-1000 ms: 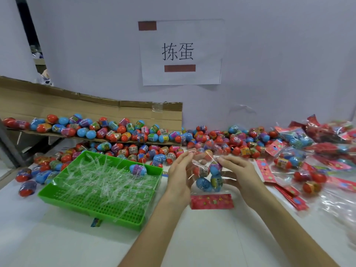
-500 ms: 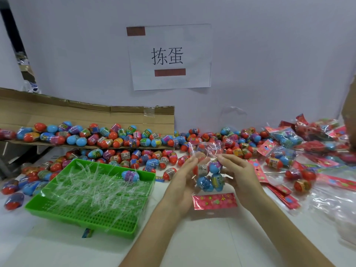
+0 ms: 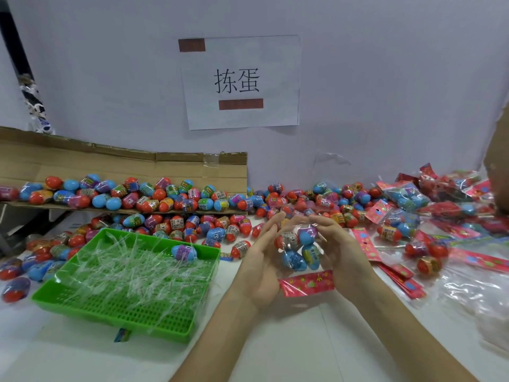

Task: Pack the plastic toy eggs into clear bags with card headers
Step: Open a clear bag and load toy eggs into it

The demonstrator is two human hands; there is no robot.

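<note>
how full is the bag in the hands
Partly filled: four eggs show through the clear bag held between the left hand and right hand, card header hanging below.

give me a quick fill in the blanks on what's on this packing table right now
1. The left hand and right hand hold a clear bag containing ____ eggs.
2. The bag's card header hangs ____ the eggs.
3. The tray beside the left hand is ____ in colour.
4. Exactly ____ egg lies in that tray.

Missing words: four; below; green; one
</note>
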